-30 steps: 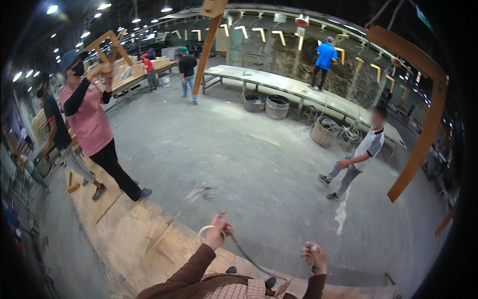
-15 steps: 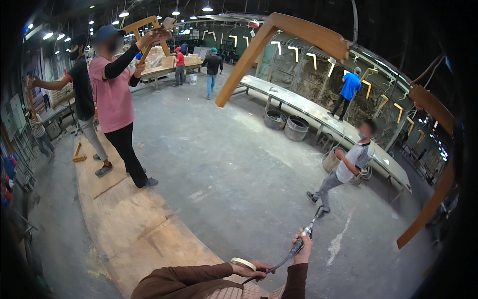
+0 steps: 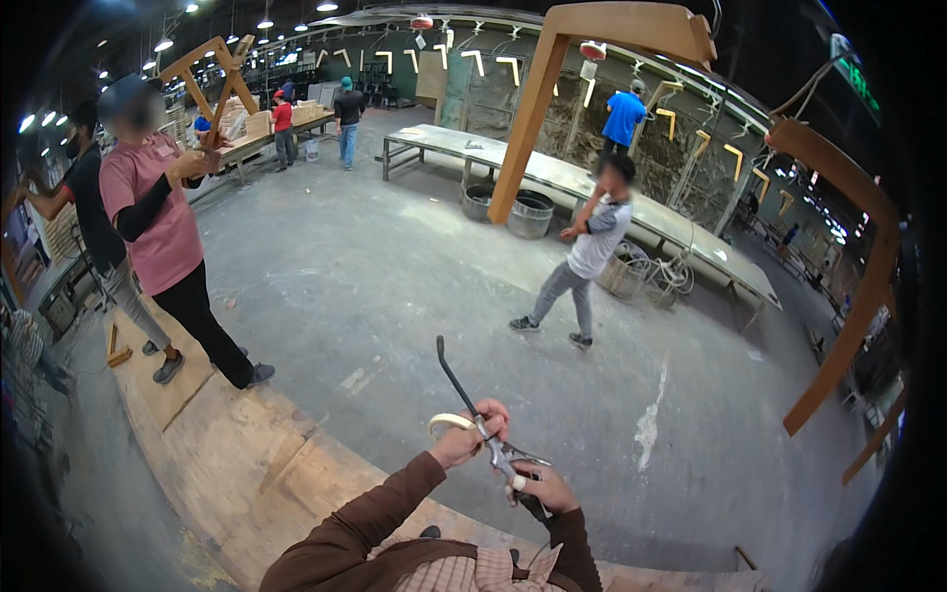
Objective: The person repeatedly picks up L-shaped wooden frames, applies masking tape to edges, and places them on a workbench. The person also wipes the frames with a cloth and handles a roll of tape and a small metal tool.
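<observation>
My right hand point(image 3: 548, 489) is closed round the handle of an air blow gun point(image 3: 497, 452) with a long, bent black nozzle. Fingers of my left hand point(image 3: 464, 440) wrap the front of the gun, close to where the nozzle begins. A pale ring, apparently a roll of tape point(image 3: 436, 422), hangs about the left hand. Above and beyond the hands hangs a brown L-shaped wooden chair part point(image 3: 533, 109). A second such wooden piece point(image 3: 873, 266) hangs at the right. Neither hand touches the wood.
At the left, a co-worker in a pink shirt point(image 3: 158, 217) holds a wooden frame point(image 3: 209, 84), beside another person. Plywood boards point(image 3: 266, 483) run along the floor there. A person in a white-and-grey shirt point(image 3: 597, 237) stands ahead, before a long table point(image 3: 651, 207) and black tubs point(image 3: 523, 212).
My left hand has moved from the hose up to the gun's front. The gun is lower and further left. The hanging wood shifts in view; the pink-shirted co-worker's arms have lowered.
</observation>
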### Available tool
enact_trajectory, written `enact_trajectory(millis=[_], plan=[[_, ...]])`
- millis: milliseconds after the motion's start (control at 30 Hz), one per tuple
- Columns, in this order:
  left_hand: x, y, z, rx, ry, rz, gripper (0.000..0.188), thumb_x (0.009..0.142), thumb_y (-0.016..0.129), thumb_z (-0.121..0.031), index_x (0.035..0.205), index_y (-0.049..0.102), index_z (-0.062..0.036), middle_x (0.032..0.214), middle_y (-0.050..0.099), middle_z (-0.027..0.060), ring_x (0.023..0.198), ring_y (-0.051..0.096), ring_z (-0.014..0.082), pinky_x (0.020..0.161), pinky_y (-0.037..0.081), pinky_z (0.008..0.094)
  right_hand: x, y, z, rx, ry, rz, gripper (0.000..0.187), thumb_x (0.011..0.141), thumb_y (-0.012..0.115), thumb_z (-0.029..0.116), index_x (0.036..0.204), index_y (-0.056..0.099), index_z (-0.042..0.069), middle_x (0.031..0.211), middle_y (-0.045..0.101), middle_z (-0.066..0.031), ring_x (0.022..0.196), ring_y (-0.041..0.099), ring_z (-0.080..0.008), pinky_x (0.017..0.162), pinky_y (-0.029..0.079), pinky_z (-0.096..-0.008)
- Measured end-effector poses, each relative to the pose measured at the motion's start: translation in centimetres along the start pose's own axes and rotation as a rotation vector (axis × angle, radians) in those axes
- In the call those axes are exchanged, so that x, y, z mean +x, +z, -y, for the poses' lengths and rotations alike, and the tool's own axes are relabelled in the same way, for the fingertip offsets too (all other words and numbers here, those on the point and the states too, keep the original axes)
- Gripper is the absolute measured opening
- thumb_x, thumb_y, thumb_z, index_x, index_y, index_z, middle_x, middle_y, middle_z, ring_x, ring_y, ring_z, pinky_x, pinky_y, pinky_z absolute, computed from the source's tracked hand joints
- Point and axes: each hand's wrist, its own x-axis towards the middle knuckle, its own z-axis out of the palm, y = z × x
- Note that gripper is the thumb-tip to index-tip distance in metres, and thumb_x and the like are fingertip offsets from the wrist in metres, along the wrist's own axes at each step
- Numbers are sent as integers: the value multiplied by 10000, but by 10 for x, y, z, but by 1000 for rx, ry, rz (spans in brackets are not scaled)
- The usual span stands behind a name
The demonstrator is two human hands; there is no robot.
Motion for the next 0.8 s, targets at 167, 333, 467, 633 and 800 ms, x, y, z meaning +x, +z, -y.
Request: enact_trajectory(millis=[167,333,467,633,800], plan=[[1,12,-12,148,32,-151,154,928,586,-203,921,497,-77,769,531,4,719,534,99,652,442,247,12,-6,-4,-359,-4,-180,469,827,683,363,1050,596,-40,822,620,-78,739,606,-123,625,484,-290],[7,11,-19,212,146,-234,137,920,597,-174,900,505,-76,744,531,0,685,536,88,609,452,242,19,-11,-4,-699,-14,-376,658,707,772,387,1137,546,-57,958,620,-166,864,625,-216,743,487,-335],[9,13,-23,327,115,-345,119,915,600,-152,876,523,-70,726,540,-24,678,537,68,612,458,241,28,12,-5,-885,-431,-710,750,652,787,332,1238,484,-25,1092,599,-212,1064,562,-335,867,461,-388],[8,31,-29,477,116,-165,125,894,624,-146,956,548,-70,804,575,-6,772,560,82,669,473,250,47,16,-4,-1148,-403,-636,571,693,736,277,1166,533,30,1035,620,-171,994,582,-344,803,481,-415],[27,-20,-72,1093,-130,263,538,856,647,-198,1332,434,-67,1203,553,142,1003,580,211,901,462,329,36,-3,-20,-1015,-348,-693,438,741,713,314,1045,555,42,868,629,-155,811,612,-352,691,475,-438]])
